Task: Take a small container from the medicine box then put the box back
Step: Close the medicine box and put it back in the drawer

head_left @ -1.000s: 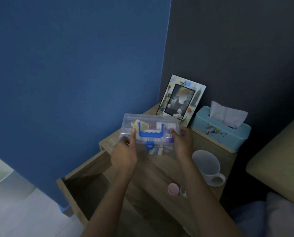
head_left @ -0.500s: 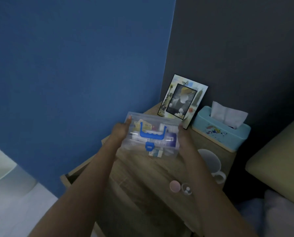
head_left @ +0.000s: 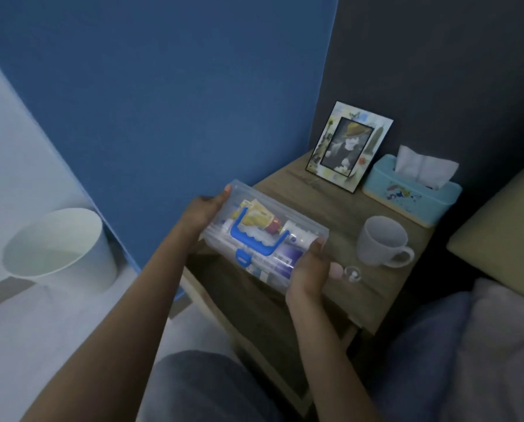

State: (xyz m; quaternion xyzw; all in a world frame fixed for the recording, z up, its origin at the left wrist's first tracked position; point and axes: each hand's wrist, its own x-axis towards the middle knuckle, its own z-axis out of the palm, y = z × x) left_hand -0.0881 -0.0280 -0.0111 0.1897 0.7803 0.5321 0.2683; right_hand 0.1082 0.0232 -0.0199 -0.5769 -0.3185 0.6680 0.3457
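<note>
Now, our left hand & right hand gripping clear rectangular plastic medicine box w/ blue handle, over wood-grain table, small round container nearby.

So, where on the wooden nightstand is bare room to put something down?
Bare wood lies between the clear plastic medicine box and the picture frame on the wooden nightstand. The right side is crowded: blue tissue box, white mug, small clear container.

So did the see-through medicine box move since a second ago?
Yes. The medicine box, held by the left hand and right hand, has come away from the picture frame, toward the person and the nightstand's front-left edge.
</note>
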